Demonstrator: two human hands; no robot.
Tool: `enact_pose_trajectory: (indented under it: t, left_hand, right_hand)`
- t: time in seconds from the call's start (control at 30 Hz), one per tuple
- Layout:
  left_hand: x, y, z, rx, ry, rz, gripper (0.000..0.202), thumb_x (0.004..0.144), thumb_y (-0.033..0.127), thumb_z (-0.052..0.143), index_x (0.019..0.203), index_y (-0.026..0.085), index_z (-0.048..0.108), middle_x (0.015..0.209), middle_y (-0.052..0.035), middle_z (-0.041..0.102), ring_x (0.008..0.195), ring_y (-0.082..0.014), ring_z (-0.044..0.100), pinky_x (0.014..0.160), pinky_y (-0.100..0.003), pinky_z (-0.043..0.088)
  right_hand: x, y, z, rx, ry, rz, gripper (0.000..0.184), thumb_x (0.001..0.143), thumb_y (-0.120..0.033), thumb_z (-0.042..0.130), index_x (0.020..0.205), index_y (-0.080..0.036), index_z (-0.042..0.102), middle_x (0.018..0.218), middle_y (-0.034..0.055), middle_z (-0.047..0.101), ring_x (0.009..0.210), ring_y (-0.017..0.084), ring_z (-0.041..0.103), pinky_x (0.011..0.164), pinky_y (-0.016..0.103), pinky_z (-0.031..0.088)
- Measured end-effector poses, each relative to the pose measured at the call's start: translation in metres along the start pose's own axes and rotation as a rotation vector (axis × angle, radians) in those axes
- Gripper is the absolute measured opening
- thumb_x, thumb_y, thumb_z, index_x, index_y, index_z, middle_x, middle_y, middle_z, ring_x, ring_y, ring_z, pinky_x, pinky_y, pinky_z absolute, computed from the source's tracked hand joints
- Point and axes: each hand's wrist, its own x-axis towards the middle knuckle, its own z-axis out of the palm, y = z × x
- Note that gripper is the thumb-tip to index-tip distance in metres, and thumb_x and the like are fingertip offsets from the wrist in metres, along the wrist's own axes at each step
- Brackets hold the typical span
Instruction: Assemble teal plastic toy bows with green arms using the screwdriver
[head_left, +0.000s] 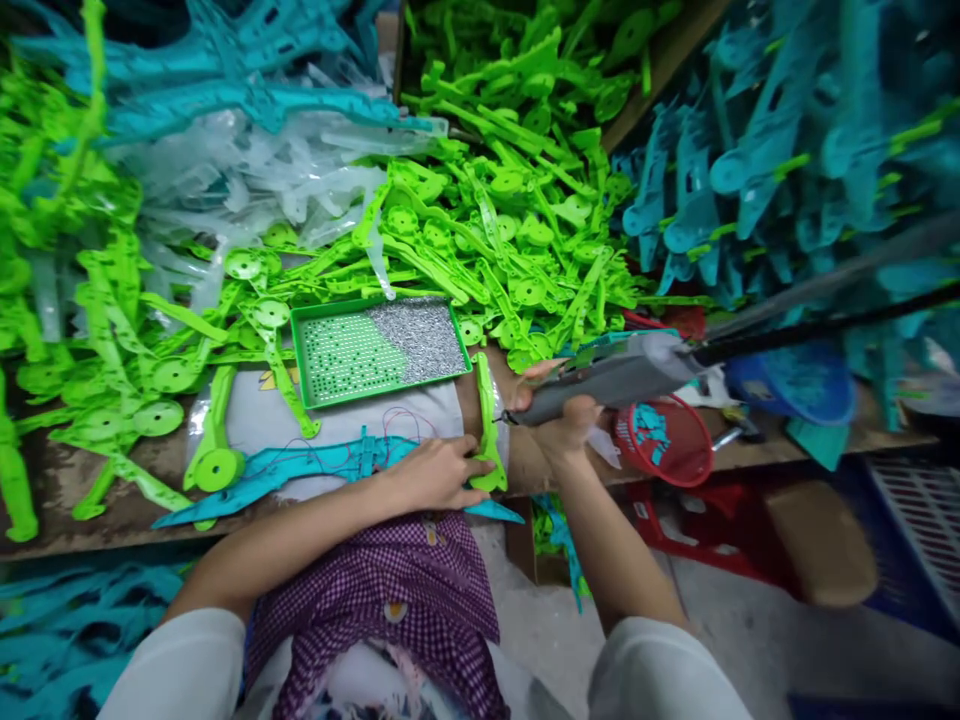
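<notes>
My left hand [439, 475] rests over a long blue plastic shell [300, 462] with thin red wires along it. Its fingers hold a bright green plastic part [491, 430] at the shell's right end. My right hand [570, 425] is wrapped round a grey electric screwdriver [622, 380], whose dark tip points left, close to that green part. Another green part [217, 465] with a round disc lies at the shell's left end. Beyond the shell is a green tray [298, 365] with a perforated base and many small silver screws [420, 335].
Heaped green parts [517, 240] cover the bench behind, with clear plastic pieces [255, 170] at the left. Stacked blue shells [780, 150] fill the right. A red basket [701, 450] of small blue pieces and a blue bowl [795, 385] stand at the right.
</notes>
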Motion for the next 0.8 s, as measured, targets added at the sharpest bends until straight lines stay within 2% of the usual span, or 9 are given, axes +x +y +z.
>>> enact_pose_trajectory:
  t: [0.07, 0.17, 0.2, 0.27, 0.37, 0.5, 0.8]
  left_hand:
    - [0.0, -0.001, 0.001, -0.014, 0.003, 0.017, 0.043, 0.087, 0.044, 0.061, 0.124, 0.022, 0.066, 0.11, -0.0109, 0.064, 0.078, -0.0193, 0.067, 0.065, -0.03, 0.053]
    - [0.0, -0.004, 0.003, -0.044, 0.029, 0.044, 0.039, 0.086, 0.041, 0.062, 0.12, 0.022, 0.067, 0.111, -0.0103, 0.065, 0.083, -0.0202, 0.067, 0.069, -0.03, 0.053]
    - [0.0, -0.005, 0.003, -0.052, 0.042, 0.053, 0.037, 0.086, 0.04, 0.062, 0.118, 0.022, 0.068, 0.11, -0.0103, 0.066, 0.086, -0.0209, 0.067, 0.07, -0.03, 0.053]
    - [-0.001, -0.006, 0.004, -0.053, 0.059, 0.075, 0.035, 0.086, 0.039, 0.062, 0.115, 0.021, 0.069, 0.107, -0.0108, 0.067, 0.089, -0.0223, 0.067, 0.071, -0.03, 0.053]
    - [-0.001, -0.006, 0.005, 0.0, 0.034, 0.081, 0.035, 0.087, 0.041, 0.062, 0.111, 0.017, 0.07, 0.102, -0.0125, 0.068, 0.086, -0.0241, 0.068, 0.068, -0.03, 0.054]
    - [0.001, -0.005, 0.002, 0.057, -0.02, 0.067, 0.037, 0.086, 0.044, 0.063, 0.107, 0.015, 0.071, 0.095, -0.0132, 0.07, 0.082, -0.0257, 0.07, 0.063, -0.031, 0.054]
    - [0.002, -0.003, -0.001, 0.046, -0.023, 0.041, 0.038, 0.083, 0.047, 0.066, 0.102, 0.014, 0.073, 0.094, -0.0144, 0.069, 0.081, -0.0273, 0.07, 0.06, -0.031, 0.055]
  right_hand:
    - [0.007, -0.012, 0.013, 0.065, -0.049, -0.091, 0.06, 0.059, -0.084, 0.057, 0.074, -0.026, 0.061, 0.038, -0.0061, 0.045, 0.03, 0.014, 0.044, 0.03, 0.026, 0.036]
    - [0.022, -0.016, 0.053, 0.213, -0.165, -0.229, 0.06, 0.064, -0.082, 0.055, 0.089, -0.028, 0.067, 0.046, -0.0047, 0.053, 0.037, 0.014, 0.051, 0.034, 0.027, 0.041]
    - [0.028, -0.012, 0.07, 0.227, -0.201, -0.203, 0.061, 0.064, -0.082, 0.055, 0.09, -0.028, 0.066, 0.048, -0.0046, 0.054, 0.039, 0.013, 0.052, 0.035, 0.026, 0.04]
    - [0.038, 0.004, 0.103, 0.166, -0.169, -0.125, 0.054, 0.067, -0.076, 0.058, 0.082, -0.024, 0.063, 0.05, -0.0048, 0.053, 0.04, 0.011, 0.05, 0.039, 0.026, 0.041]
    - [0.049, 0.033, 0.135, 0.101, -0.17, -0.082, 0.051, 0.07, -0.072, 0.057, 0.076, -0.021, 0.061, 0.049, -0.0043, 0.052, 0.042, 0.011, 0.051, 0.044, 0.028, 0.044]
    - [0.051, 0.055, 0.14, 0.096, -0.173, -0.055, 0.054, 0.068, -0.074, 0.056, 0.08, -0.022, 0.06, 0.047, -0.0058, 0.051, 0.042, 0.011, 0.051, 0.044, 0.028, 0.043]
    - [0.049, 0.062, 0.136, 0.177, -0.207, -0.044, 0.048, 0.071, -0.068, 0.058, 0.08, -0.021, 0.061, 0.048, -0.0058, 0.051, 0.042, 0.011, 0.053, 0.044, 0.026, 0.042]
